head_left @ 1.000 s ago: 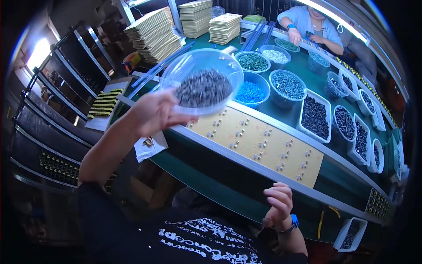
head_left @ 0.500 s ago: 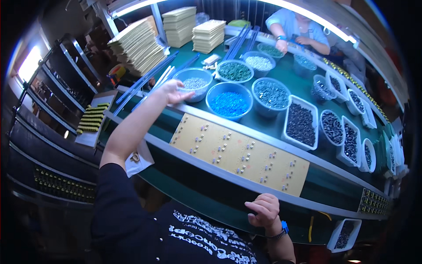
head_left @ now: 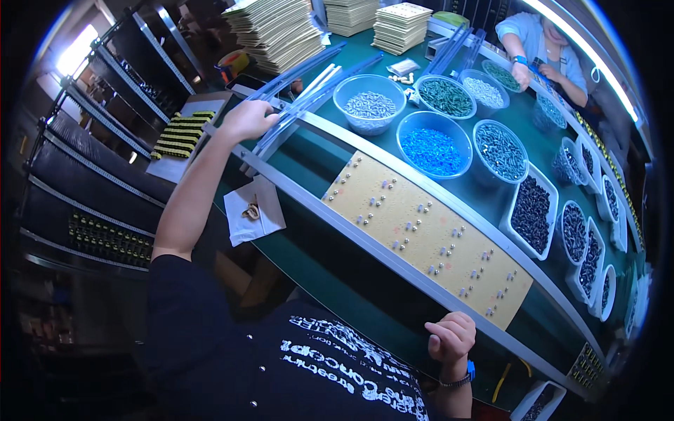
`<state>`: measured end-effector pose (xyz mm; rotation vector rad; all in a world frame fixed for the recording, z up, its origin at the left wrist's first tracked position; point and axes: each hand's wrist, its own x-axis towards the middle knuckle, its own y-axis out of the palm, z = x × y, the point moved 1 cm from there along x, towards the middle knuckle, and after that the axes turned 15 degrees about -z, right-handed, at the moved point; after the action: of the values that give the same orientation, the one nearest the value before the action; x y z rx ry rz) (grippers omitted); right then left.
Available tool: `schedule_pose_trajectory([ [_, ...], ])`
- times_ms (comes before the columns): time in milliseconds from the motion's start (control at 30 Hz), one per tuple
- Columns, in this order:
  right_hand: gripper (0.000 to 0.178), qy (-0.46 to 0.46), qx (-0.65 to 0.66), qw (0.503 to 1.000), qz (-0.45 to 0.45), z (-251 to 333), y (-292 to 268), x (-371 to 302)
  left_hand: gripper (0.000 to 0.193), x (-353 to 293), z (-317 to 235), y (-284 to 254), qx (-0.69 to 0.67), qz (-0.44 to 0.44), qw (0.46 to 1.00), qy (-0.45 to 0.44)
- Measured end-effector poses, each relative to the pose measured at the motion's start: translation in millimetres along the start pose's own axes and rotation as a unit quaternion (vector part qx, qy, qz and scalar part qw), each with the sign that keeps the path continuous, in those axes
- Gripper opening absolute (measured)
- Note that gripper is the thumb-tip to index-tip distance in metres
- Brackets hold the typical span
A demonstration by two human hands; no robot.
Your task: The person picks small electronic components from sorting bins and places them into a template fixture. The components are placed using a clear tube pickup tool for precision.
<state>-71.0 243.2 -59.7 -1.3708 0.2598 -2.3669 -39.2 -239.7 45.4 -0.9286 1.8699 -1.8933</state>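
My left hand is at the far left end of the metal rails, beside long clear-blue plastic tubes. Its back faces up and the fingers are mostly hidden beneath it. Low in the picture, my right hand is closed with fingers curled toward the thumb; whatever they hold, if anything, cannot be made out. Between the hands, a tan circuit board panel lies along the rails, dotted with small lavender and shiny metal parts. A clear bowl of silvery parts stands to the right of my left hand.
Bowls of bright blue parts and green parts stand beyond the rail, with white tubs of dark parts further right. Board stacks rise at the back. A paper sheet lies near the rails' left end. A co-worker sits opposite.
My left hand has moved left, from the rim of the bowl of silvery parts to the rails' end near the tubes. My right hand's fingers look more curled. The view has shifted.
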Motion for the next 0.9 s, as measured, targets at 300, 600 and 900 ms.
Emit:
schedule_pose_trajectory([
  [300, 0.012, -0.045, -0.051, 0.997, 0.019, 5, 7, 3, 0.026, -6, 10, 4, -0.179, 0.041, 0.981, -0.067],
  [600, 0.012, 0.069, -0.003, 0.997, 0.016, 33, 13, 33, 0.030, -95, -93, -16, -0.731, 0.316, 0.575, -0.187],
  [900, 0.019, 0.350, 0.300, 0.835, -0.299, 31, 28, 23, 0.038, -188, -219, 21, -0.792, 0.356, 0.495, 0.014],
])
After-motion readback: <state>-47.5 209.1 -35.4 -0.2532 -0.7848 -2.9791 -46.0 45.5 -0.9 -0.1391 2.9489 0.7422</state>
